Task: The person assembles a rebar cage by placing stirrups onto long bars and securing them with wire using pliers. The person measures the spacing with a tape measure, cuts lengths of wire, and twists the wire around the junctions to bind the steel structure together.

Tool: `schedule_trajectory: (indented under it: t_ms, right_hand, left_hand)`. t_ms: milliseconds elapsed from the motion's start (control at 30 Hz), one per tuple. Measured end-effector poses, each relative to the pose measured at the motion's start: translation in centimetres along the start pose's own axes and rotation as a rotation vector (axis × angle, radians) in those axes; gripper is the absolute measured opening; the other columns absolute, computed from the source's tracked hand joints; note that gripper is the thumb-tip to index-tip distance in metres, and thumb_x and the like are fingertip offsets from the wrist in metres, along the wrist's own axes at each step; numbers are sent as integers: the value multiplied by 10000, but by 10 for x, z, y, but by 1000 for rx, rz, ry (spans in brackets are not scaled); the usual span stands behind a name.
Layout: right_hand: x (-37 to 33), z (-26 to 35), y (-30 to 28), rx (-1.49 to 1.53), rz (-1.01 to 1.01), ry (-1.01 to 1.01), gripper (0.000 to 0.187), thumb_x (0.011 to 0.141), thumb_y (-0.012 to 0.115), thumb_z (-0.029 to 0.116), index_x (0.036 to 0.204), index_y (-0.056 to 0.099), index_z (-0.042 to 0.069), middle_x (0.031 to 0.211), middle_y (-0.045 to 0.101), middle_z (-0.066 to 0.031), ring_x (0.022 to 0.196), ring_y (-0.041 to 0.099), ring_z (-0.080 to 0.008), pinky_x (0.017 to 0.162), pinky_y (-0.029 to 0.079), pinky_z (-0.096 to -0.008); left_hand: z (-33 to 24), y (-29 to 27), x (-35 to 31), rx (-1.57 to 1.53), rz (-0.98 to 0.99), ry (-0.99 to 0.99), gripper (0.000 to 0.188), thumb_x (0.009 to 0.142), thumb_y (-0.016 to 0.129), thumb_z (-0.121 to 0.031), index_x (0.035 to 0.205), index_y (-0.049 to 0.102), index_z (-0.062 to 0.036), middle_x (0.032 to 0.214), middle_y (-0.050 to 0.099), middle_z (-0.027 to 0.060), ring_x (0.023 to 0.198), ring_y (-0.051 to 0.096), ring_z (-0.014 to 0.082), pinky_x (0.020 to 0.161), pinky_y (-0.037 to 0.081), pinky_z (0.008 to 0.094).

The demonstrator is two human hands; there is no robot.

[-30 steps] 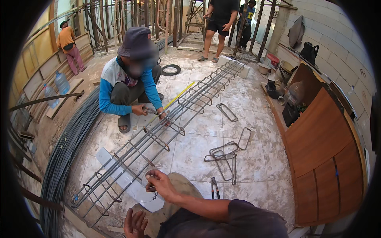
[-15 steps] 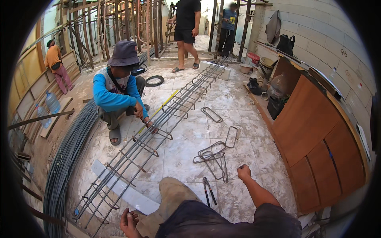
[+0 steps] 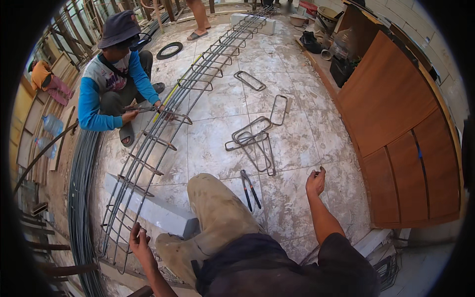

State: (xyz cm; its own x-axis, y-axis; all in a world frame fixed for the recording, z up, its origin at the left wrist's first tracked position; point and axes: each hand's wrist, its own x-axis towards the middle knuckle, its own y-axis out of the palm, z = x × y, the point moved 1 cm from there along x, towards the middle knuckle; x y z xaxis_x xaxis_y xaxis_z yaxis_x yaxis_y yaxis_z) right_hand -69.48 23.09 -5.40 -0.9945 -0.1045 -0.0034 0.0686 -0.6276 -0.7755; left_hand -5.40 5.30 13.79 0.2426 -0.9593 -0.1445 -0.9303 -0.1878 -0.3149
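Observation:
My left hand is beside the near end of a long rebar cage, its fingers loosely apart and nothing visible in them. Out to the right, my right hand hovers above the tiles with curled fingers. A small dark spot shows at its fingertips, too small to name. Between my knee and that hand lie pincers with dark handles. Beyond them several bent steel stirrups lie loosely overlapped. Across the cage a squatting co-worker in blue sleeves holds a dark long-handled tool against the bars.
A bundle of long steel bars runs along the left. A pale block sits under the cage's near end, another pale block near its far end. Brown wooden panels stand at right. A black coil lies behind the co-worker.
My view has tipped downward. My left hand has come up beside the cage, and my right hand's fingers have loosened somewhat. The co-worker now holds a tool at the bars.

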Motion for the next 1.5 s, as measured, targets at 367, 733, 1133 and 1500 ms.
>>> schedule_trajectory:
  t_ms: [367,733,1133,1500]
  right_hand:
    - [-95,18,-158,-401,876,-241,420,874,696,338,1161,708,32,1131,722,-203,1087,674,-370,964,526,-440]
    - [-120,102,-330,-240,1011,134,404,871,693,393,1054,771,42,855,751,-162,710,724,-275,715,567,-410]
    - [-31,311,-408,53,824,236,328,902,695,322,1061,764,43,833,754,-147,719,738,-236,731,572,-381]
    - [154,295,-385,217,550,435,238,943,675,175,1083,716,-13,870,736,-129,716,730,-203,584,575,-349]
  left_hand:
    - [-179,90,64,50,413,-51,464,973,659,-259,1380,609,-44,1268,652,113,1057,631,188,864,526,344]
    - [-308,94,19,201,645,-245,437,944,693,-269,1316,644,-45,1175,676,103,939,667,192,755,555,345]
    - [-321,6,-60,352,836,-627,441,978,650,-284,1345,624,-41,1154,721,116,836,706,211,622,550,326]
    - [-491,358,93,462,875,-214,396,913,691,-254,1183,709,35,918,748,118,757,707,178,629,552,316]
